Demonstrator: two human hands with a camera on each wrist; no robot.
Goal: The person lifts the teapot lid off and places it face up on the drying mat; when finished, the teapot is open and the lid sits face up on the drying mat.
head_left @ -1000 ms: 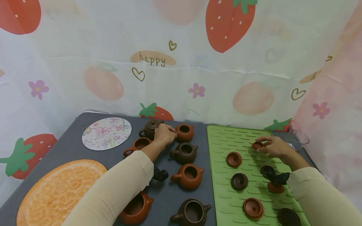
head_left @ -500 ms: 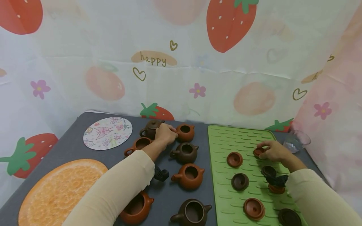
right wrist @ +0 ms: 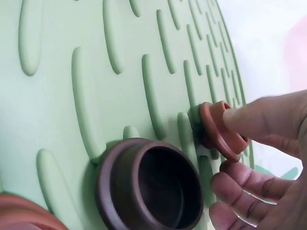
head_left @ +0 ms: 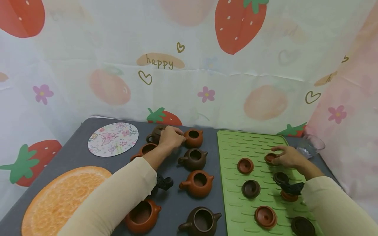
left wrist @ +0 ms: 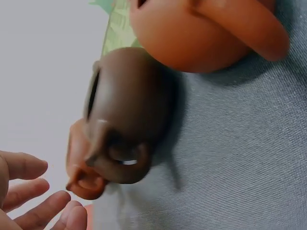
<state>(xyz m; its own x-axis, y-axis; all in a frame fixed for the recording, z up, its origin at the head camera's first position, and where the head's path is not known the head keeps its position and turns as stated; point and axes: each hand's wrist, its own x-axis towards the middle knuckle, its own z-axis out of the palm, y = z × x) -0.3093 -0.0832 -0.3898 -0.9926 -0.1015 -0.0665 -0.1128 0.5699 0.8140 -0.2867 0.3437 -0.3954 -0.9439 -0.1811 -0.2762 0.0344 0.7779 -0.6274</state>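
Observation:
In the head view my left hand (head_left: 170,139) hovers over the far teapots, between a dark brown lidded teapot (head_left: 153,135) and an orange-brown teapot (head_left: 193,137). Its fingers (left wrist: 36,211) are loosely spread and hold nothing in the left wrist view. On the green mat my right hand (head_left: 287,157) is at a small reddish-brown teapot lid (head_left: 270,158), which lies with its hollow side up. The right wrist view has the thumb overlapping that lid's rim; the other visible fingers are apart from it. Whether the thumb touches it I cannot tell.
Several lidless teapots (head_left: 197,184) stand in columns on the grey table. More upturned lids, such as a dark one (head_left: 250,189), lie on the green mat (head_left: 236,144). A clear glass (head_left: 310,146) is behind the right hand. Two round mats (head_left: 68,196) lie at left.
My right hand has brought the small lid slightly nearer, down on the mat, and its fingers have loosened from it. My left hand has shifted slightly left, covering more of the lidded teapot.

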